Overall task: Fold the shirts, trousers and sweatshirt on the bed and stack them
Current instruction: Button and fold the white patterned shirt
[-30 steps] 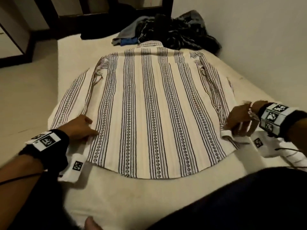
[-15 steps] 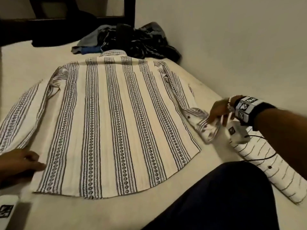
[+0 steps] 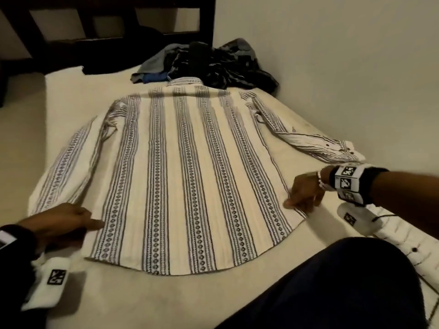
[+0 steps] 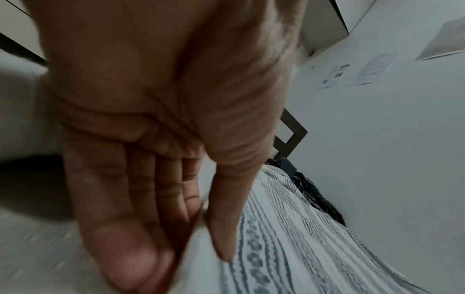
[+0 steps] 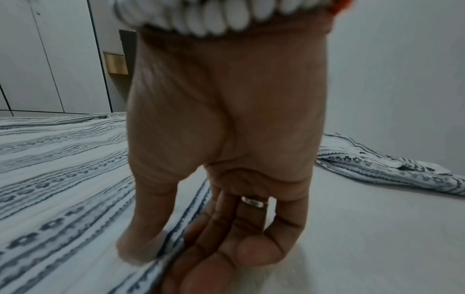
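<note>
A cream shirt with dark patterned stripes [image 3: 185, 176] lies flat, back up, on the bed [image 3: 71, 96]. Its left sleeve [image 3: 64, 169] runs down beside the body; its right sleeve [image 3: 318, 148] is spread out toward the wall. My left hand [image 3: 76, 222] is at the shirt's lower left side edge. In the left wrist view the thumb lies on top of the striped shirt [image 4: 289, 248] and the fingers [image 4: 141, 248] under it, pinching the edge. My right hand [image 3: 303, 197] pinches the right side edge the same way, thumb on the striped shirt [image 5: 62, 189] and fingers [image 5: 216, 258] beneath.
A heap of dark and blue clothes [image 3: 213, 62] lies at the head of the bed by the dark headboard [image 3: 107, 32]. A white garment with thin lines [image 3: 408, 248] lies at the near right. My dark-trousered leg [image 3: 332, 288] is in front. The wall [image 3: 344, 67] borders the right.
My right hand has let go of the right sleeve cuff, which now lies spread toward the wall, and moved to the shirt's right side edge. The left hand stays at the left edge.
</note>
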